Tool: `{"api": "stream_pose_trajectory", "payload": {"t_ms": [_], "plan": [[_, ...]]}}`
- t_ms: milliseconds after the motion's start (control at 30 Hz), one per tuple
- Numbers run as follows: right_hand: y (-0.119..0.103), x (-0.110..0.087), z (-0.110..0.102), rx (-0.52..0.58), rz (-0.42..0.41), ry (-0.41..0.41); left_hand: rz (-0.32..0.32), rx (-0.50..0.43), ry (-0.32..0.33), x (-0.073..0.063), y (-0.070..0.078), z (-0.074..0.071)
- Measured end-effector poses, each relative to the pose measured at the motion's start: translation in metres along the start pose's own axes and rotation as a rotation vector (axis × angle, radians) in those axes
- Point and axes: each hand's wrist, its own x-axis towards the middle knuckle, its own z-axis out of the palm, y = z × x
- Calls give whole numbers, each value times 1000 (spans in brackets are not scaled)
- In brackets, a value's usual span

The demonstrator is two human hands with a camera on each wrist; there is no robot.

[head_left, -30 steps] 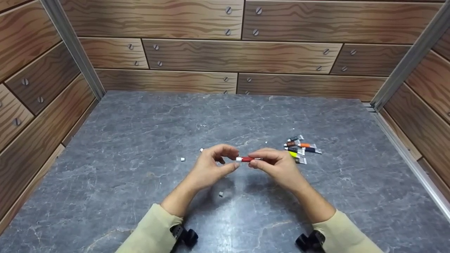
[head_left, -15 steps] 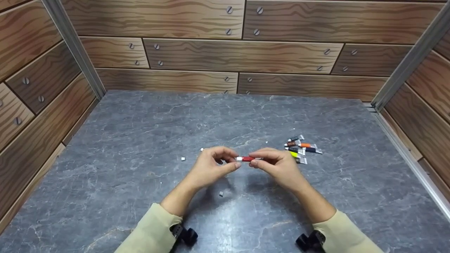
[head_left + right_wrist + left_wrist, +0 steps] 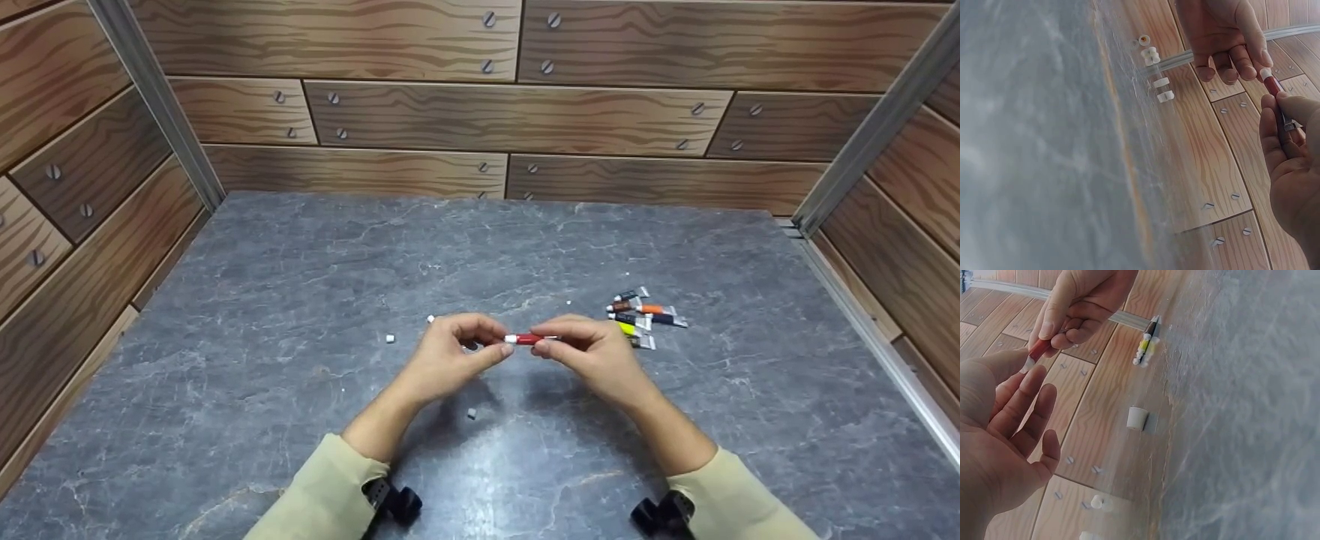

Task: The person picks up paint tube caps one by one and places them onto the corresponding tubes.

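Observation:
A small paint tube, red with a white cap, is held level above the table between both hands. My right hand pinches its body between thumb and fingers, near the crimped silver end seen in the right wrist view. On the other side my left hand has thumb and forefinger at the white cap, pinching it; the other fingers curve loosely, as the left wrist view shows. Beyond the right hand lies a loose group of paint tubes, among them an orange tube and a yellow tube, partly hidden by that hand.
Loose white caps lie on the grey marbled table: one cap to the left, another cap beside the left hand, and a small cap nearer the front. Wood-patterned walls enclose the back and sides.
The left thumb has risen slightly and the left fingers have closed in on the tube's white cap. The right hand and the tube stay almost in place.

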Motion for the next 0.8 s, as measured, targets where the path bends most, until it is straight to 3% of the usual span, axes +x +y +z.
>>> {"api": "stream_pose_trajectory", "payload": {"t_ms": [800], "plan": [[1, -1, 0, 14, 14, -18, 28, 7, 12, -1, 0, 2]]}}
